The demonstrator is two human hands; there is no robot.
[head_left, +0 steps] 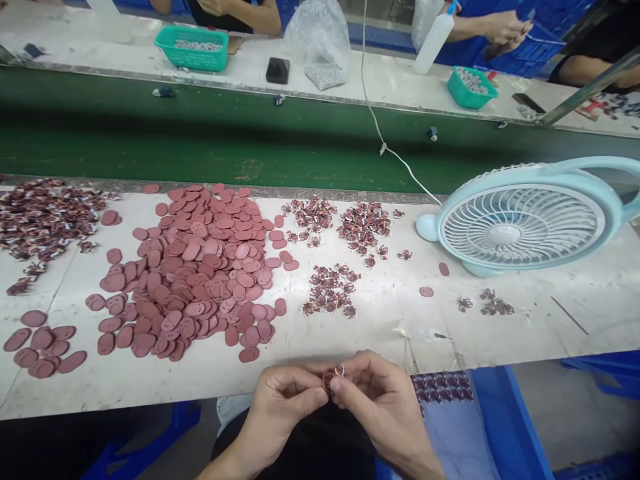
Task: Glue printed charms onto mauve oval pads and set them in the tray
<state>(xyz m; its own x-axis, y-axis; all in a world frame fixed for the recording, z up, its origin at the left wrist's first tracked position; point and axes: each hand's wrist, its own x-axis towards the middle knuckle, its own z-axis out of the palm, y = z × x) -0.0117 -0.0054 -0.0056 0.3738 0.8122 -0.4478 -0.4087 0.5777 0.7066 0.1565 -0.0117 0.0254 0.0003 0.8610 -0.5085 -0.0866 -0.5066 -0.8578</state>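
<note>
Both my hands meet at the table's front edge, fingertips closed round one small piece. My left hand (290, 407) pinches a reddish-brown oval disc (327, 381), mostly hidden by the fingers. Against it, my right hand (377, 400) grips a small brown-and-white figure (340, 370); only its pale tip shows clearly. Left of my hands lies a large heap of reddish oval discs (200, 267). Beyond them are loose clusters of small brown-and-white figures (330, 290). A clear glue bottle (420, 331) with a dark tip lies to the right.
A pale blue fan (520, 220) stands at the right, its white cord (385, 147) running upward. Below the right edge sits a blue crate (515, 413) with rows of finished-looking pieces (443, 387). Across the green conveyor (225, 150), co-workers' hands (505, 30) are busy near green baskets (193, 50).
</note>
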